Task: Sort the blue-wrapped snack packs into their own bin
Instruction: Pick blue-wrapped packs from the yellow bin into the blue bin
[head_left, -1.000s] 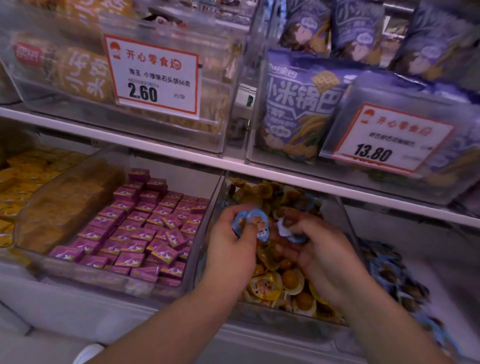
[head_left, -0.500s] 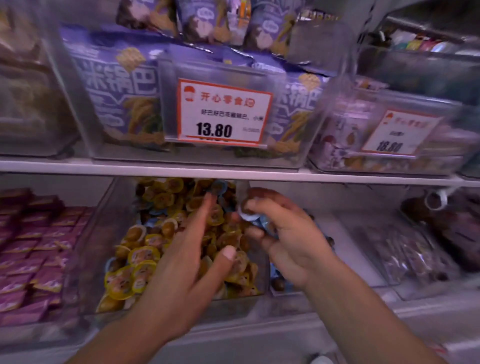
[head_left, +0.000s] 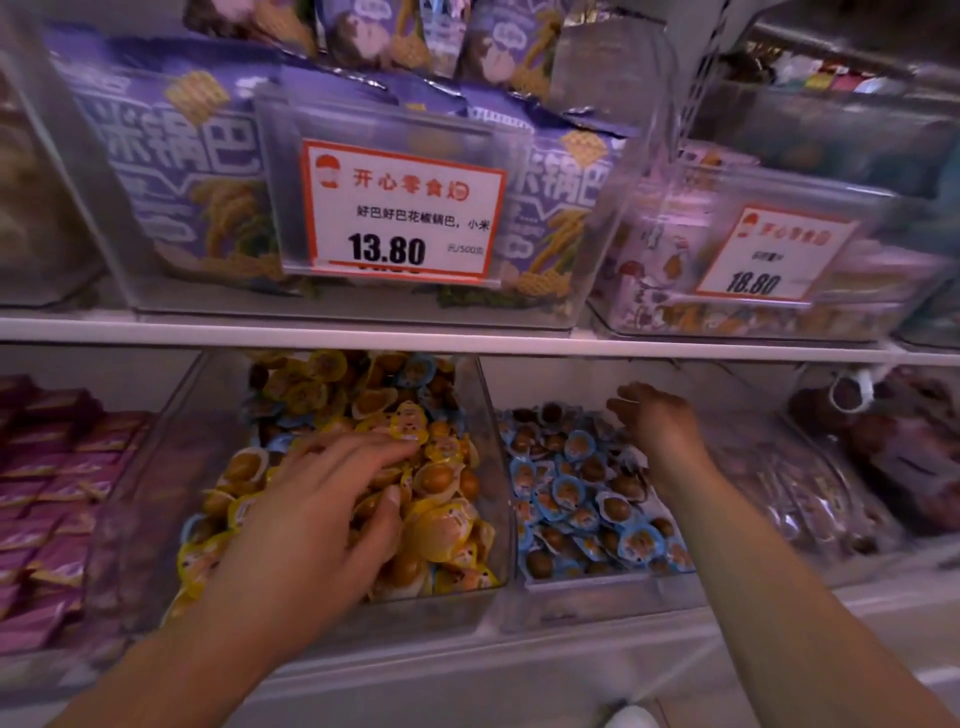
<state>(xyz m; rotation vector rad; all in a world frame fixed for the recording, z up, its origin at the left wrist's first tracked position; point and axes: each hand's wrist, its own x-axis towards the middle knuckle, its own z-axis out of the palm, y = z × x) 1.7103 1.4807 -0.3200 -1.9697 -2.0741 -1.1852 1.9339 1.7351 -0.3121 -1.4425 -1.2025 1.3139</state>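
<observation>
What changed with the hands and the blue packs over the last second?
The right hand carried its blue packs over the blue-pack bin and now shows none. The left hand let go of its pack and now rests spread on the yellow packs. Bins stayed put.

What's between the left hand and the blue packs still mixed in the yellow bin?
Mostly yellow packs: the left hand rests on them, while visible blue packs sit at the bin's back, partly buried.
</observation>
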